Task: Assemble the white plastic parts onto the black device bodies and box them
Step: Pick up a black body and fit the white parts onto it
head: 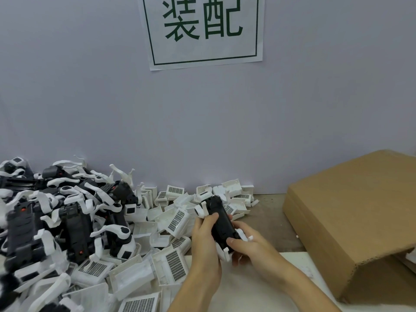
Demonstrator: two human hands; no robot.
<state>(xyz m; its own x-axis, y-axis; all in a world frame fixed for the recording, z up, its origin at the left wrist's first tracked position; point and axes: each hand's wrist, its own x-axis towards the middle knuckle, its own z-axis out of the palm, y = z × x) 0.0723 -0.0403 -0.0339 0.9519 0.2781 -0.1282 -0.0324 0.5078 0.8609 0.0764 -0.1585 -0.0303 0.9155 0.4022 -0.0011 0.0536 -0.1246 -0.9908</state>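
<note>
Both hands hold one black body (pixel 219 224) just above the table (pixel 273 224), a little left of the box (pixel 351 212), which serves here as the landmark. The left hand (pixel 206 239) wraps its fingers over the body's left flank near the middle, while the right hand (pixel 247 244) curls round the near end, thumb on top; neither hand is slack, both grip the same piece. This two-sided hold looks meant to steady the body while white parts are pressed or checked: white arms (pixel 201 209) already stick out at the far-left corner, and more white plastic shows at the near-right end by the right fingers, though whether it is fully seated cannot be told. The body's long axis runs from near-right to far-left, its far end aimed away from the box and toward the wall (pixel 90 97), its broad black face turned up. Farther left of the box lies a heap of loose white grilles (pixel 177 218), and beyond that, farthest from the box, a pile of assembled units (pixel 74 217), both within the left hand's reach. The box stands to the right with its flap (pixel 382 239) hanging toward the person, likely so finished pieces can go in by the right hand.
</note>
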